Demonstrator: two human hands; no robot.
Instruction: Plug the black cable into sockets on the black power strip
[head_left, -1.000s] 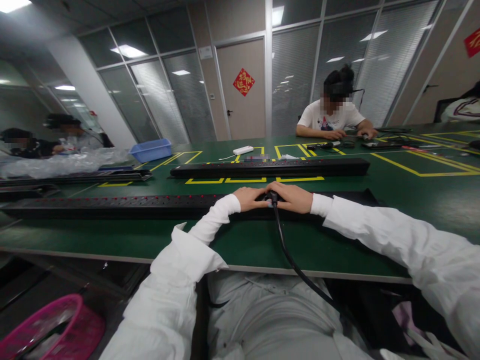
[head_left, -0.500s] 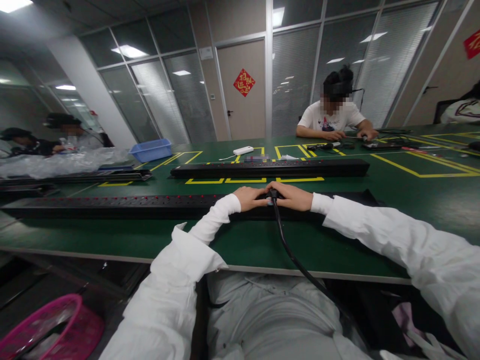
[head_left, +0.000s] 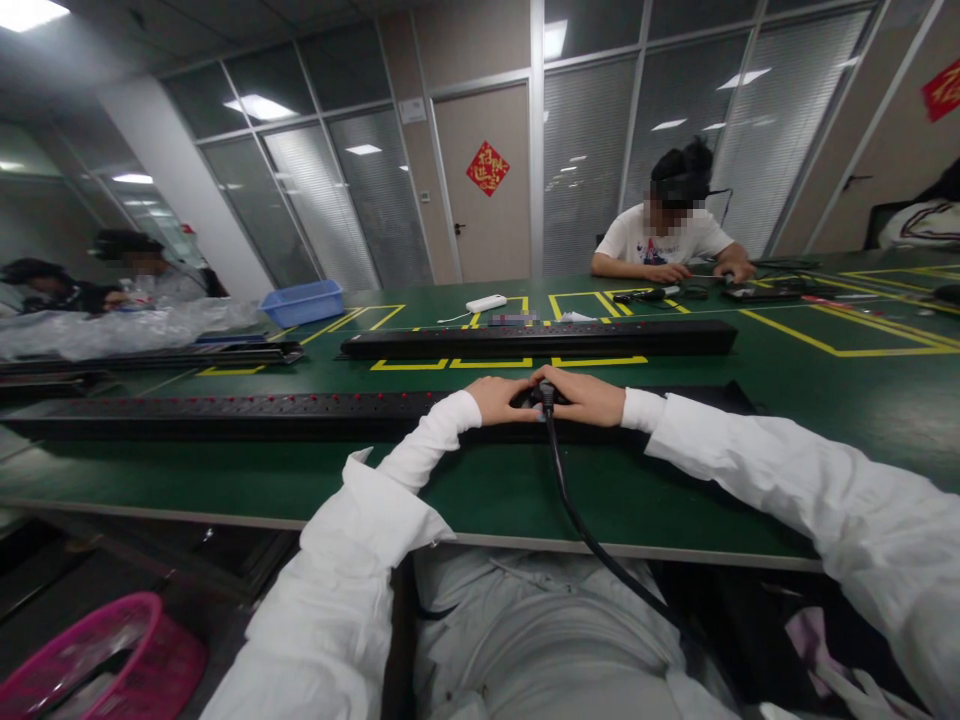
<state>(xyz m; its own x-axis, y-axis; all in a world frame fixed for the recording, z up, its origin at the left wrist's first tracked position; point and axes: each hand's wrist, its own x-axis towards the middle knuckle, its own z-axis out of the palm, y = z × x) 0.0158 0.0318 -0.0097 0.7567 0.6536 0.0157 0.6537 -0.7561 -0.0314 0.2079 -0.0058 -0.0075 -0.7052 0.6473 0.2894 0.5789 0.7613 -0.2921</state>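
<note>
A long black power strip (head_left: 225, 415) with a row of small red parts lies across the green table in front of me. My left hand (head_left: 501, 400) is closed over the strip's top edge, its fingers curled and its thumb reaching in. Close beside it, my right hand (head_left: 589, 396) is closed about a black plug (head_left: 547, 393), which sits between my two hands at the strip. Both sets of fingertips meet there, and the exact contact is partly hidden. From the plug a thick black cord (head_left: 574, 510) hangs over the table edge towards my lap.
Beyond lies a second black strip (head_left: 540, 340). A blue bin (head_left: 301, 302), clear plastic wrap (head_left: 135, 325) and a white device (head_left: 486, 302) are farther back. A co-worker (head_left: 667, 240) sits opposite. A pink basket (head_left: 161, 650) stands at lower left.
The plug and my fingers have shifted very slightly at the strip. Otherwise my hands and the strips keep their places.
</note>
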